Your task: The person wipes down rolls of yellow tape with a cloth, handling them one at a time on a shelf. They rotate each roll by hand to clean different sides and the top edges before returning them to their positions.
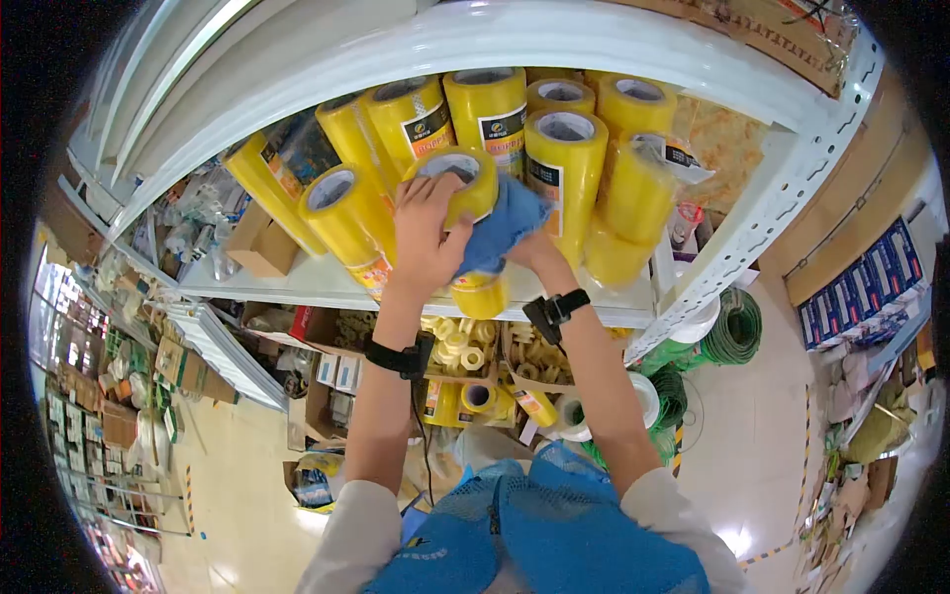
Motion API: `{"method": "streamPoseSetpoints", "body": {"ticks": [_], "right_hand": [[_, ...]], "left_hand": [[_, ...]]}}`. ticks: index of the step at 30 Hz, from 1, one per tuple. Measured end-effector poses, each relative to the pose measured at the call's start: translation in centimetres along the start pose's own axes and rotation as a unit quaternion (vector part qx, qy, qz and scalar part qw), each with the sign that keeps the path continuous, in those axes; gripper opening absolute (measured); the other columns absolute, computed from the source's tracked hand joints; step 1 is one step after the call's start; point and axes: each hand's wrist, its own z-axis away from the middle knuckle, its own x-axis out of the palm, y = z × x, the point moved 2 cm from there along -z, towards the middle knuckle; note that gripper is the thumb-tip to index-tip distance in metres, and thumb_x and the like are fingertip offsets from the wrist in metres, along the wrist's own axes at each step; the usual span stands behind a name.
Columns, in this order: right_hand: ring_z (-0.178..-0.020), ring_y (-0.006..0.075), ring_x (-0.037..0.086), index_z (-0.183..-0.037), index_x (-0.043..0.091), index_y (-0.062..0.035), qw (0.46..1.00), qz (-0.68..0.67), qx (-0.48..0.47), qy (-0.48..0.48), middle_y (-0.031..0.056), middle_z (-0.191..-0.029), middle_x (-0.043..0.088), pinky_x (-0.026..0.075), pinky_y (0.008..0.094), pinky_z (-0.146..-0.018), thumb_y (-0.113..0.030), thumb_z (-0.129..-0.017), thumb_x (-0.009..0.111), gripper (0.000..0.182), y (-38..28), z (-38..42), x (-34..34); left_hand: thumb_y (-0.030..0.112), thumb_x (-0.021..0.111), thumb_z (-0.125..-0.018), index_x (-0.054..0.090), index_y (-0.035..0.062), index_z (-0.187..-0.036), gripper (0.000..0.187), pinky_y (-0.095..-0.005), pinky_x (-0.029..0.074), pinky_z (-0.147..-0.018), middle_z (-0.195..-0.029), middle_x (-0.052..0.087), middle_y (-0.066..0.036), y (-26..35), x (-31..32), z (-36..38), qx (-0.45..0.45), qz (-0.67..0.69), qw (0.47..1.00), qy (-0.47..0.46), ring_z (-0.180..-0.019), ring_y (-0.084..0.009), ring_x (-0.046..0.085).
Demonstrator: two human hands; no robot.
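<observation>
My left hand (427, 230) grips the upper side of a yellow stack of packing tape rolls (479, 186) at the front of the shelf, thumb and fingers around its top. A blue cloth (507, 224) is bunched against the right side of that stack. My right hand (537, 253) holds the cloth, and its fingers are mostly hidden by it. The stack's lower end (480, 297) shows beneath the cloth. Close behind stand several more tape stacks (565, 178), some with black and orange labels. Another stack (341, 213) leans just left of my left hand.
The white shelf edge (327, 287) runs below my hands, with a perforated upright (792, 183) at right. Underneath are boxes of small yellow tape rolls (457, 348). Green wire coils (732, 329) sit on the floor at right. A small cardboard box (263, 241) stands at left.
</observation>
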Motion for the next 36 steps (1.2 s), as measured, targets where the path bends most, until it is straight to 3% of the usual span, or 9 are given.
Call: {"method": "streamPoseSetpoints", "body": {"ticks": [4, 13, 19, 22, 25, 28, 29, 31, 36], "right_hand": [[-0.125, 0.0349, 0.049, -0.133, 0.050, -0.0048, 0.961, -0.133, 0.199, -0.139, 0.0193, -0.131, 0.055, 0.035, 0.0423, -0.110, -0.021, -0.075, 0.078, 0.067, 2.6, 9.3, 1.3], [-0.127, 0.0365, 0.045, -0.139, 0.043, -0.0038, 0.967, 0.180, 0.115, -0.140, 0.0197, -0.138, 0.049, 0.035, 0.0453, -0.109, -0.032, -0.074, 0.081, 0.080, 2.9, 14.0, 2.2], [-0.123, 0.0289, 0.052, -0.139, 0.041, -0.0019, 0.994, -0.042, 0.102, 0.005, 0.0168, -0.136, 0.052, 0.043, 0.0393, -0.104, -0.028, -0.072, 0.085, 0.085, -0.5, 5.9, 1.1], [-0.121, 0.0268, 0.054, -0.140, 0.039, -0.0010, 0.993, 0.022, 0.108, 0.034, 0.0152, -0.135, 0.054, 0.043, 0.0380, -0.105, -0.025, -0.073, 0.085, 0.084, -5.4, -1.7, -1.6], [-0.128, 0.0283, 0.048, -0.142, 0.038, -0.0019, 0.959, -0.247, 0.140, -0.026, 0.0156, -0.141, 0.049, 0.037, 0.0397, -0.110, -0.025, -0.068, 0.087, 0.092, -3.8, -3.1, -0.5], [-0.124, 0.0249, 0.051, -0.142, 0.039, -0.0026, 0.997, -0.007, 0.076, -0.026, 0.0141, -0.138, 0.051, 0.039, 0.0385, -0.109, -0.022, -0.068, 0.088, 0.091, -2.6, -1.0, -0.3], [-0.128, 0.0264, 0.047, -0.143, 0.038, -0.0030, 0.996, 0.027, 0.072, -0.048, 0.0155, -0.141, 0.048, 0.036, 0.0392, -0.111, -0.026, -0.069, 0.088, 0.092, 4.9, 4.1, 2.6], [-0.127, 0.0276, 0.048, -0.141, 0.039, -0.0026, 0.970, -0.131, 0.179, -0.095, 0.0160, -0.139, 0.049, 0.036, 0.0401, -0.111, -0.027, -0.068, 0.088, 0.091, 3.5, 8.9, 2.1], [-0.125, 0.0305, 0.049, -0.138, 0.044, -0.0018, 0.980, -0.041, 0.183, -0.073, 0.0173, -0.135, 0.052, 0.036, 0.0424, -0.110, -0.029, -0.067, 0.087, 0.088, 2.3, 14.0, 3.0]], "left_hand": [[0.019, 0.058, -0.073, 0.057, -0.0002, -0.095, 0.029, -0.0443, 0.038, -0.084, -0.091, 0.061, -0.020, -0.3, -0.3, 0.2, -0.021, 0.022, 0.999, -0.018, -0.090, -0.0400, 0.055], [0.018, 0.060, -0.072, 0.058, 0.0005, -0.092, 0.027, -0.0431, 0.038, -0.083, -0.089, 0.062, -0.019, -1.2, -0.3, 0.4, -0.022, 0.045, 0.999, 0.000, -0.089, -0.0393, 0.055], [0.019, 0.060, -0.072, 0.060, -0.0008, -0.085, 0.024, -0.0411, 0.039, -0.080, -0.078, 0.060, -0.017, -3.2, -0.3, 0.6, -0.053, 0.133, 0.990, 0.017, -0.082, -0.0354, 0.055], [0.019, 0.060, -0.073, 0.061, -0.0013, -0.081, 0.021, -0.0388, 0.039, -0.076, -0.073, 0.057, -0.015, -4.5, -0.1, 0.9, -0.096, 0.208, 0.973, 0.021, -0.078, -0.0318, 0.053], [0.017, 0.059, -0.074, 0.061, -0.0014, -0.078, 0.020, -0.0370, 0.038, -0.073, -0.071, 0.055, -0.014, -4.6, -0.4, 0.6, -0.125, 0.217, 0.968, 0.016, -0.075, -0.0296, 0.050], [0.017, 0.059, -0.075, 0.059, -0.0013, -0.077, 0.018, -0.0365, 0.038, -0.072, -0.071, 0.055, -0.014, -4.5, -0.2, 0.6, -0.113, 0.204, 0.972, 0.030, -0.074, -0.0292, 0.050], [0.016, 0.059, -0.075, 0.057, -0.0013, -0.077, 0.018, -0.0366, 0.038, -0.071, -0.071, 0.054, -0.015, -4.5, -0.1, 0.7, -0.097, 0.206, 0.973, 0.046, -0.074, -0.0291, 0.049], [0.016, 0.059, -0.075, 0.057, -0.0011, -0.076, 0.017, -0.0365, 0.038, -0.071, -0.071, 0.054, -0.015, -4.3, -0.2, 0.8, -0.102, 0.200, 0.974, 0.034, -0.075, -0.0294, 0.050], [0.015, 0.058, -0.075, 0.055, -0.0005, -0.073, 0.016, -0.0369, 0.038, -0.070, -0.071, 0.054, -0.014, -4.1, 0.0, 0.4, -0.087, 0.184, 0.979, 0.025, -0.077, -0.0309, 0.051]]}}
